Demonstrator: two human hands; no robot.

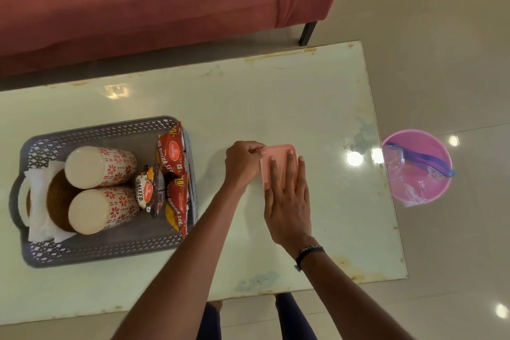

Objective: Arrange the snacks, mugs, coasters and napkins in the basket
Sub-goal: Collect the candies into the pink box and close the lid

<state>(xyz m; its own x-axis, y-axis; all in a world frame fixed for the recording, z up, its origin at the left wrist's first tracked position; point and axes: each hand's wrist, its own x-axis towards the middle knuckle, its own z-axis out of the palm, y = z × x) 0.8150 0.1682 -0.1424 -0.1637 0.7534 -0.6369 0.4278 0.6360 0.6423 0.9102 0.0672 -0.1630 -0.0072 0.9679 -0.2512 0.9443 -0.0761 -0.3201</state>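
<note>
While the right hand (287, 196) lies flat with fingers spread and extended across the lid of the pink container (278, 154), pressing down rather than gripping, the left hand (241, 163) is curled at the container's near-left corner, thumb and fingertips pinched at the rim. Whether that pinch is sealing the lid or lifting it cannot be told. The container sits on the table (276, 96), just right of the basket (110, 251) and apart from it. It appears to be thin moulded plastic: judged light, fairly stiff, smooth and liable to slide on the glossy tabletop; best taken by its two long edges or from beneath, not by the lid corner. Its contents are hidden, as is most of its body beneath the right palm. Inside the basket, two patterned mugs (102, 188) lie on their sides with handles out of sight; these are judged ceramic, heavy and breakable, so nothing should be dropped against them. Beneath them lie brown round coasters (59, 196) on white napkins (38, 201), both largely covered, their count not determinable. Snack packets (171, 157) stand along the basket's right wall; soft, crushable, partly overlapping. Free space remains along the basket's near and far sides. A pink bucket (416, 165) on the floor holds a clear zip pouch, contents indistinct.
</note>
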